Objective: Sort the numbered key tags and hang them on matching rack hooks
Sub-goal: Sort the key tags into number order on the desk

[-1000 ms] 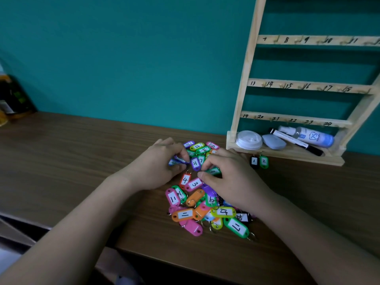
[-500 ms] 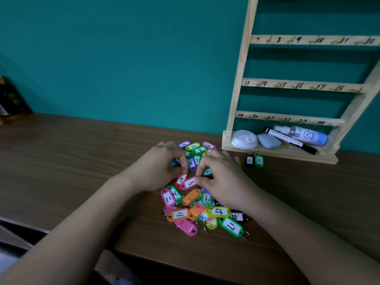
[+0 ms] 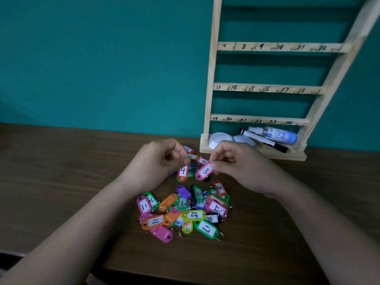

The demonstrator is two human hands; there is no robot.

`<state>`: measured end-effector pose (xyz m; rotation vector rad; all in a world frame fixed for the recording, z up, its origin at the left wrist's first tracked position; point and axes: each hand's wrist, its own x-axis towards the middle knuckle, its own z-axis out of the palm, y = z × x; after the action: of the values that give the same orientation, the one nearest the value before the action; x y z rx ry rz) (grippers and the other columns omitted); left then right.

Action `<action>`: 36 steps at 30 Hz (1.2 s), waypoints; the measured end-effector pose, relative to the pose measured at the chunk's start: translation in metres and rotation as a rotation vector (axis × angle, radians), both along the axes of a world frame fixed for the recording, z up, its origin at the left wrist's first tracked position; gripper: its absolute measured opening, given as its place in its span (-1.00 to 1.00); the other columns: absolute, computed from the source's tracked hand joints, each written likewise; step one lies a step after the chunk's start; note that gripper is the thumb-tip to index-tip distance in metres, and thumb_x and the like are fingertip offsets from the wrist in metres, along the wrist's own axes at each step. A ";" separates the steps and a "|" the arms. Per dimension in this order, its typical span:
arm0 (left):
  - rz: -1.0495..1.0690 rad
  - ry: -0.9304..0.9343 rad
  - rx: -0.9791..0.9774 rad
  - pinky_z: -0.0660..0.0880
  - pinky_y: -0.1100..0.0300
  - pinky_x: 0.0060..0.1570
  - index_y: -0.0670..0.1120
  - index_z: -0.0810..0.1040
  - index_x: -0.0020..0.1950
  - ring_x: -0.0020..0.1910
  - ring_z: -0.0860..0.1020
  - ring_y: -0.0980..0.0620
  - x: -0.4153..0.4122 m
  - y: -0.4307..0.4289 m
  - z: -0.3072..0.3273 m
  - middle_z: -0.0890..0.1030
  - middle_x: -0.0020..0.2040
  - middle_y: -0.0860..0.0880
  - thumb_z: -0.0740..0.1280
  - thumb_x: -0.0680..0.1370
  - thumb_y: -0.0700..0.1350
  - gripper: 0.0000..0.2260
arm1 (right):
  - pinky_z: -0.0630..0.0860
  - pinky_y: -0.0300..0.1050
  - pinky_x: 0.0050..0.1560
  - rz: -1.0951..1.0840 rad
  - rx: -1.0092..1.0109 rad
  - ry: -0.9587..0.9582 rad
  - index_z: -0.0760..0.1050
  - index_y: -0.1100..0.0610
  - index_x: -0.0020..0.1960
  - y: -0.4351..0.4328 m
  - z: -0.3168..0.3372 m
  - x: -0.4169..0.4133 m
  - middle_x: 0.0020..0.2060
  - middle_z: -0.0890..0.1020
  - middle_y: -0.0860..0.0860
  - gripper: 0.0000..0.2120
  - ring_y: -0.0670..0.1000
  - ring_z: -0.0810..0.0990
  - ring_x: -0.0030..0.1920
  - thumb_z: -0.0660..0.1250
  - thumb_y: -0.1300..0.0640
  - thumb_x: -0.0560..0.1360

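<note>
The person's left grip [image 3: 156, 161] is clamped on the upper end of a red tag numbered 4 [image 3: 183, 171], thumb and fingertips pinched together so that the tag hangs label-forward below them. The right grip [image 3: 236, 163] is closed the same way on the upper end of a pink tag numbered 3 [image 3: 205, 171], which slants down to the left. The two held tags sit just beside each other with a narrow gap between them, both raised above the far side of the pile of key tags [image 3: 185, 212]. That pile lies on the brown wooden desk [image 3: 61, 171], about midway along it and nearer its front edge than its back edge. It is a jumble of pink, orange, green, purple, blue and black tags with white labels, and many labels are turned sideways or upside down. A few more tags [image 3: 195, 157] show between the two hands, on the side towards the back edge. The wooden rack [image 3: 211, 79] stands at the back edge of the desk, right of the middle, against the teal wall [image 3: 102, 58]. Its three visible rails carry handwritten numbers, 7 to 12 on the top one, 13 to 18 below and 19 to 24 on the lowest. In the tray at the rack's foot lie a white lid [image 3: 219, 138], a marker pen [image 3: 265, 140] and a small spray bottle [image 3: 275, 134].
</note>
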<state>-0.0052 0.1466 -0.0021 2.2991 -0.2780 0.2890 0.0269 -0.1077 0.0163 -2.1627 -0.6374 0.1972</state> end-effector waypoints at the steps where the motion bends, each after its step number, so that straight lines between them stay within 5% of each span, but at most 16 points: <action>1: -0.003 0.003 -0.013 0.55 0.22 -0.04 0.06 0.68 -0.07 -0.13 0.67 0.12 0.000 -0.006 0.000 0.72 -0.15 0.08 0.53 0.56 0.00 -0.92 | 0.61 -0.07 0.12 -0.021 -0.026 -0.013 0.63 -0.07 0.01 -0.010 0.001 0.003 -0.08 0.72 -0.15 -0.92 -0.20 0.68 -0.04 0.45 0.12 0.61; 7: 0.004 0.048 -0.076 0.53 0.25 -0.19 0.08 0.71 -0.10 -0.22 0.66 0.14 0.000 -0.037 0.000 0.71 -0.22 0.09 0.57 0.49 0.08 -0.88 | 0.58 0.03 0.18 -0.215 -0.154 -0.073 0.66 -0.14 0.00 -0.071 -0.003 0.031 0.01 0.68 -0.17 -0.85 -0.13 0.61 0.11 0.43 0.11 0.63; 28: -0.007 0.062 -0.007 0.50 0.34 -0.20 0.10 0.72 -0.10 -0.18 0.64 0.17 0.005 -0.058 -0.008 0.70 -0.23 0.13 0.55 0.52 0.04 -0.93 | 0.37 -0.38 -0.12 -0.428 -0.186 -0.318 0.68 0.00 0.11 -0.065 -0.059 0.072 -0.12 0.63 -0.23 -0.91 -0.32 0.51 -0.12 0.46 0.11 0.61; 36: -0.006 0.035 -0.020 0.50 0.33 -0.20 0.10 0.71 -0.12 -0.16 0.63 0.15 0.004 -0.057 -0.008 0.70 -0.22 0.10 0.56 0.52 0.02 -0.93 | 0.58 -0.13 0.08 -0.369 -0.247 -0.338 0.68 0.02 0.23 -0.068 -0.055 0.066 0.03 0.71 -0.11 -0.79 -0.15 0.62 0.03 0.42 0.21 0.63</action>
<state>-0.0009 0.0898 -0.0098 2.2810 -0.2628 0.2473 0.0927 -0.1760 -0.0387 -2.5339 -0.3994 -0.3085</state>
